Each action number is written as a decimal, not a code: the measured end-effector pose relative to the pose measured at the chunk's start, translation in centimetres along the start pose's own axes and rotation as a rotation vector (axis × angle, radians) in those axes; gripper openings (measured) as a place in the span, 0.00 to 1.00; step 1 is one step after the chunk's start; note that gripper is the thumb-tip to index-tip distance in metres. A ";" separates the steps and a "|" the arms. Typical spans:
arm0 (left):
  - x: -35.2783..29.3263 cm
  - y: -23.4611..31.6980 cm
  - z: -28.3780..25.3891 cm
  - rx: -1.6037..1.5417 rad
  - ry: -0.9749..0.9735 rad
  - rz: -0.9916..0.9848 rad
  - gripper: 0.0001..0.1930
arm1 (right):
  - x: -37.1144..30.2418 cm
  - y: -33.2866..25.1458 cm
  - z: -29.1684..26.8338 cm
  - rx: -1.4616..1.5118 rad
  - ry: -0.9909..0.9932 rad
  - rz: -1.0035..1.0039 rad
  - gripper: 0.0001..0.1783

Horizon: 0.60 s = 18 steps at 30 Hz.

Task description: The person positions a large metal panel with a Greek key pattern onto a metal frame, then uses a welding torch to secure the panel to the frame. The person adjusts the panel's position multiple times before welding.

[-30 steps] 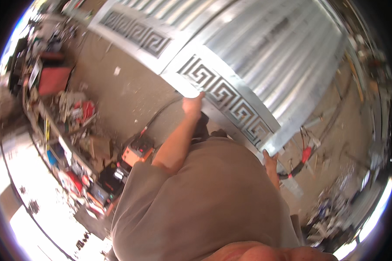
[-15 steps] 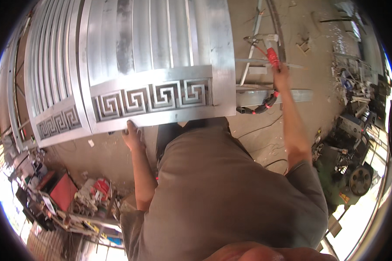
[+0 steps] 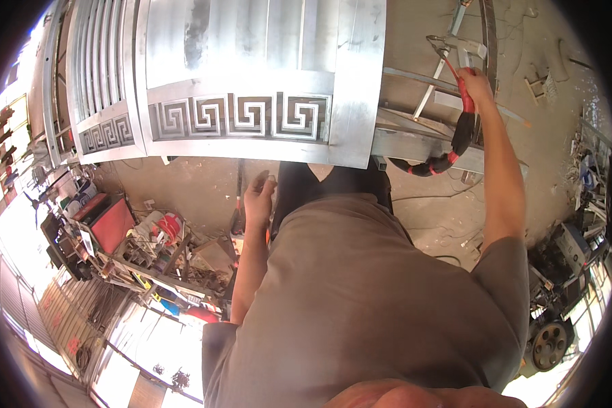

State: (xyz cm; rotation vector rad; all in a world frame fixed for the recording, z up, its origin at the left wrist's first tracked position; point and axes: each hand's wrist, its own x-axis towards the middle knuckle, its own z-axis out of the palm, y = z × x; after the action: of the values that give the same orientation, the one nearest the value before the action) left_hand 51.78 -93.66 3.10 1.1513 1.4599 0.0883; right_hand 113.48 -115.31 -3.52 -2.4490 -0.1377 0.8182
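My right hand (image 3: pixel 479 85) is closed round the red handle of a welding torch (image 3: pixel 467 102), beyond the right edge of a silvery metal gate panel (image 3: pixel 359 81). From the handle a black sleeved hose with red bands (image 3: pixel 461 134) curves down and left toward the panel's lower right corner. The panel has upright ribs and a cut-out square-spiral strip (image 3: pixel 251 114) along its near edge. My left hand (image 3: pixel 258 196) hangs just below that edge, apart from it, with bent, spread fingers and nothing visible in them.
Left of the panel lies a narrower ribbed panel (image 3: pixel 105 136). Metal frame bars (image 3: pixel 421 102) stick out on the right. A cluttered bench with a red box (image 3: pixel 112 224) stands at lower left, and machinery with a wheel (image 3: pixel 549 345) at lower right. Cables (image 3: pixel 428 197) trail over the floor.
My left hand has come off the panel's near edge and moved right and back toward my body. My right hand has moved up and right with the torch. The whole view has shifted.
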 end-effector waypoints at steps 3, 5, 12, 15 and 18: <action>-0.5 4.7 2.0 0.081 -0.151 0.055 0.20 | -5.8 0.8 -1.1 -0.096 0.284 -0.235 0.31; -0.8 8.1 3.8 0.164 -0.310 0.108 0.20 | -11.5 1.3 -3.5 -0.024 0.094 -0.161 0.36; -3.0 16.2 16.0 0.344 -1.430 0.261 0.36 | -32.2 -2.1 -3.7 0.352 0.067 -0.285 0.22; -6.3 16.9 19.7 0.496 -1.652 0.442 0.36 | -36.3 -5.5 -1.6 0.337 0.045 -0.367 0.22; -8.0 16.5 20.2 0.489 -1.782 0.266 0.26 | -38.5 -8.8 1.1 0.318 0.118 -0.441 0.23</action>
State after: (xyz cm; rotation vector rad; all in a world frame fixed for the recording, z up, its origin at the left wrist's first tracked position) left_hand 75.61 -101.73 13.65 1.1507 -0.2920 -0.9294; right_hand 82.29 -117.34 20.69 -2.0513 -0.4497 0.4592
